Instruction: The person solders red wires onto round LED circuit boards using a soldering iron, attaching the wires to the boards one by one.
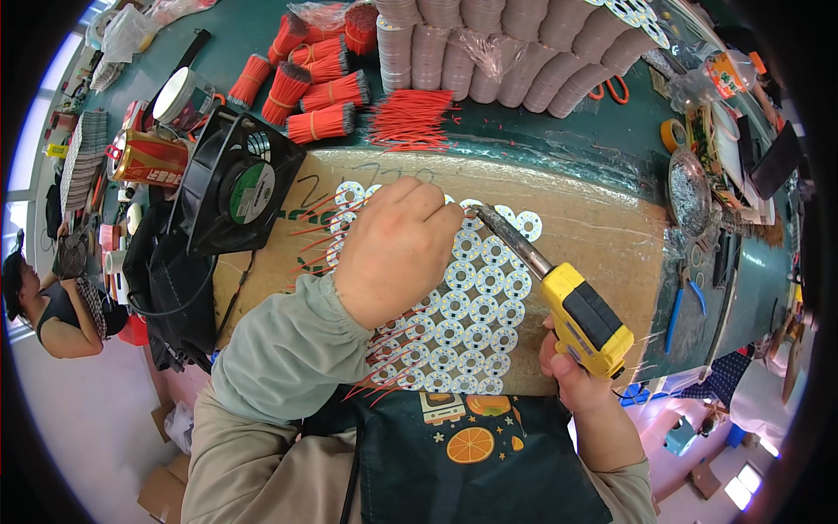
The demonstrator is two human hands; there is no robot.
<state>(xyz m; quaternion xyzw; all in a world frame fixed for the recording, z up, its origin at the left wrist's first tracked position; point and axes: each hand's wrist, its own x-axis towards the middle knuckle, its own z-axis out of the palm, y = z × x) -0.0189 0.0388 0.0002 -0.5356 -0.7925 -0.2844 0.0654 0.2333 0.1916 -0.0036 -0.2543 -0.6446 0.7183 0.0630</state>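
Rows of round white LED boards [477,336] with centre holes lie on a brown board [602,227]. My right hand [569,377] is wrapped round the grip of a yellow-and-black soldering gun [576,306]. The gun's metal tip reaches the top row, close to the fingertips of my left hand [397,249]. That hand is closed in a pinch above the boards; its fingertips are turned away, so what they hold is hidden. Thin red wires [397,354] stick out from boards along the left side. My left hand and sleeve cover part of the rows.
Behind the board lie loose red wires [410,120], banded wire bundles [319,123] and tall stacks of round boards [471,61]. A black fan [253,188] and a red can [150,159] stand left. Right are a metal dish [690,190] and blue-handled pliers [676,316]. Another person [65,301] sits far left.
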